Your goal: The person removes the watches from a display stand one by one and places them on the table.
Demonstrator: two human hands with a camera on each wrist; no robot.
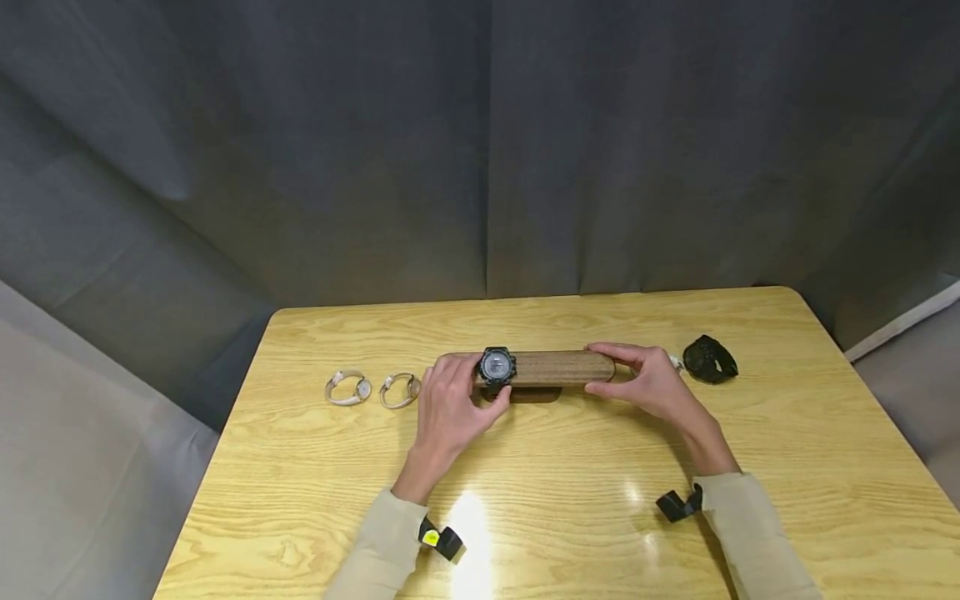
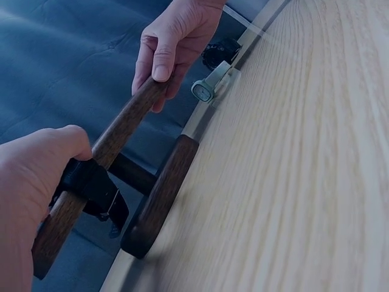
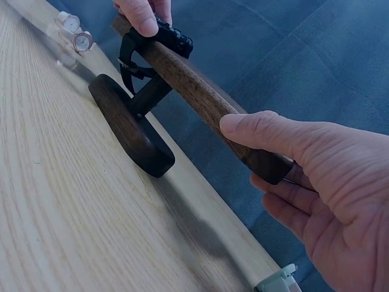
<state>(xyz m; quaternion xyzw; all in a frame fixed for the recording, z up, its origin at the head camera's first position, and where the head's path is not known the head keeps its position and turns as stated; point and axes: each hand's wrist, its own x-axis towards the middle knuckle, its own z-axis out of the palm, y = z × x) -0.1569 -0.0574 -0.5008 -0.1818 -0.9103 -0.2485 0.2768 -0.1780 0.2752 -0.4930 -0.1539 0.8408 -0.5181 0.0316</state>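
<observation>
A dark wooden T-shaped watch stand (image 1: 562,368) stands on the table, its crossbar raised on a short post over a rounded base (image 2: 161,201). Looped round the crossbar, left of its middle, is a black digital wristwatch (image 1: 497,367) with its dial facing up. My left hand (image 1: 448,408) pinches this watch, thumb at its near edge and fingers at its far left side. At the opposite end, my right hand (image 1: 654,385) grips the crossbar tip between thumb and fingers. The watch's strap (image 3: 129,64) hangs below the bar.
Two light-strapped watches, one (image 1: 348,388) farther left and one (image 1: 400,390) beside my left hand, rest on the table. Past my right hand lies a black watch (image 1: 709,360). A pale green watch (image 2: 209,85) sits near it, mostly hidden in the head view. A dark curtain (image 1: 480,167) hangs behind.
</observation>
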